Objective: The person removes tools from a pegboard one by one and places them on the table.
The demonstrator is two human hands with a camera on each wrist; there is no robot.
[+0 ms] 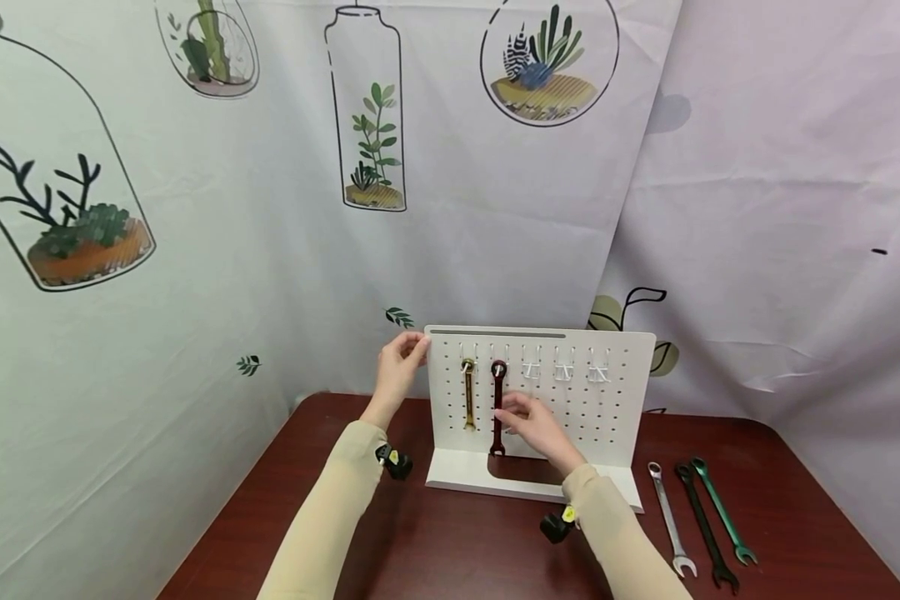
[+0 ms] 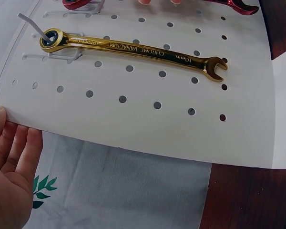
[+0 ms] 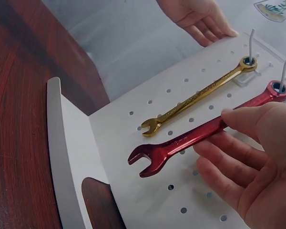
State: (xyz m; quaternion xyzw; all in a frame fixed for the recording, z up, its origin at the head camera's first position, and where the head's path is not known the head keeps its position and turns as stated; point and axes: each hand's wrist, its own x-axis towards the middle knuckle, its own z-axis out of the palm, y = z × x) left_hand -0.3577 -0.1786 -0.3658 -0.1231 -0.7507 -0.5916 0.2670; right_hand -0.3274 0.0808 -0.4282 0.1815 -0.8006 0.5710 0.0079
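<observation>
1. The white pegboard stands upright on the dark red tabletop.
2. The left hand rests on the pegboard's upper left corner, fingers straight and relaxed against its edge.
3. The right hand pinches the shaft of the red wrench, which hangs by its ring end from a hook on the pegboard.
4. The gold wrench hangs just left of the red one.
5. Three more wrenches lie on the tabletop to the right of the pegboard.
</observation>
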